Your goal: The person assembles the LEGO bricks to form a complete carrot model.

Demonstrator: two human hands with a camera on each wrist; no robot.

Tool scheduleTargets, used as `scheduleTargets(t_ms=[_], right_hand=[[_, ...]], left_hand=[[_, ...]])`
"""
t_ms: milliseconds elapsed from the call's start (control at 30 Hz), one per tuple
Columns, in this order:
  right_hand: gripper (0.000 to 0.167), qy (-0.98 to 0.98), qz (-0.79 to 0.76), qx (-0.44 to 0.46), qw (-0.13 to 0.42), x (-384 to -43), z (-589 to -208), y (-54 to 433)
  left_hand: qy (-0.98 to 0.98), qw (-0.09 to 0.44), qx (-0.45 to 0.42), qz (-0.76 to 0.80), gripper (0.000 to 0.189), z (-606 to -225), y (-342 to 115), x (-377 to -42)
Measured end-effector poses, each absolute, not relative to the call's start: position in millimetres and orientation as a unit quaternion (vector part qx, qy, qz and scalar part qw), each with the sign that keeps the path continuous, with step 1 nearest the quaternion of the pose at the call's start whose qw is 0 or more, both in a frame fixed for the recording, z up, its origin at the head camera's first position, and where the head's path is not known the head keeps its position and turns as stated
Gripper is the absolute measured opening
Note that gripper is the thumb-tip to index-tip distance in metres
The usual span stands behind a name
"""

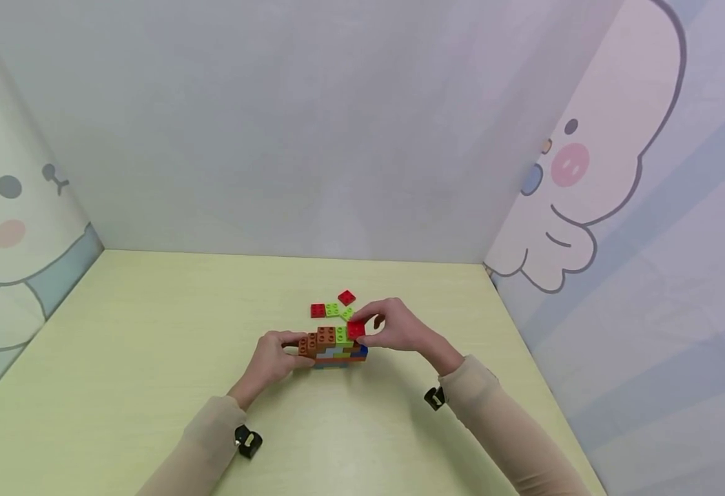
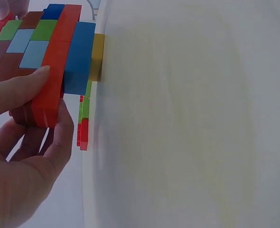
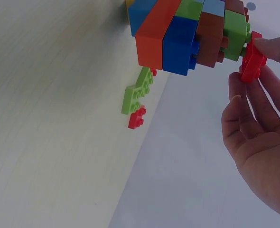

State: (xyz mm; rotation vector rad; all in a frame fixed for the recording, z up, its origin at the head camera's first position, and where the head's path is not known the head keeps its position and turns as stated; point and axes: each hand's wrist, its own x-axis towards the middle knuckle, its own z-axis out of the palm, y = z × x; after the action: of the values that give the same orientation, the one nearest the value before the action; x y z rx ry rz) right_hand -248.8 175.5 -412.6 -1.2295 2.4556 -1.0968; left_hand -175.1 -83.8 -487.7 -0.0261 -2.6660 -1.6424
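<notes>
Both hands are on the action here! The left hand (image 1: 273,358) has the left end of a toy-brick block (image 1: 340,356), thumb along the near face, fingers curled round behind. Across to the right hand (image 1: 397,327), and it's pinching a thin red four-stud brick (image 1: 356,330) between thumb and fingers, right up at the studs of the lime green brick (image 3: 235,34) on the block's top, towards the right-hand end. Seated or just hovering on those studs? Can't tell from here.

And look at those layers: a yellow brick (image 2: 97,59) at the bottom, a blue brick (image 2: 79,59) over it, then a band of orange-red bricks (image 2: 59,52), then brown, light blue, green and a dark blue brick (image 3: 178,45) at the right end. The block sits upright in the middle of the pale yellow counter (image 1: 170,331), though whether its base touches down is hard to say.

Just behind it, four loose pieces: a red brick (image 1: 318,311) beside a green brick (image 1: 332,310), another green piece (image 1: 347,314) by the right hand's fingertips, and a second red piece (image 1: 346,297) furthest back, turned cornerwise.
</notes>
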Motion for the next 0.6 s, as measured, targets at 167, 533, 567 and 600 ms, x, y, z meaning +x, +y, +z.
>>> scheduleTargets(t_ms=[167, 533, 567, 600], right_hand=[[0.026, 0.833, -0.357, -0.412, 0.091, -249.0, -413.4, 174.4], [0.023, 0.836, -0.353, -0.41, 0.091, -246.2, -414.9, 169.9], [0.023, 0.835, -0.353, -0.412, 0.092, -246.2, -414.5, 169.5], [0.024, 0.834, -0.353, -0.414, 0.093, -246.3, -414.3, 169.1]], left_hand=[[-0.852, 0.005, -0.003, -0.524, 0.045, -485.8, -82.6, -174.8], [-0.852, 0.004, -0.005, -0.523, 0.044, -487.7, -81.9, -174.5], [-0.852, 0.005, -0.005, -0.523, 0.044, -487.6, -81.9, -174.3], [-0.852, 0.007, -0.004, -0.523, 0.044, -487.4, -81.8, -174.2]])
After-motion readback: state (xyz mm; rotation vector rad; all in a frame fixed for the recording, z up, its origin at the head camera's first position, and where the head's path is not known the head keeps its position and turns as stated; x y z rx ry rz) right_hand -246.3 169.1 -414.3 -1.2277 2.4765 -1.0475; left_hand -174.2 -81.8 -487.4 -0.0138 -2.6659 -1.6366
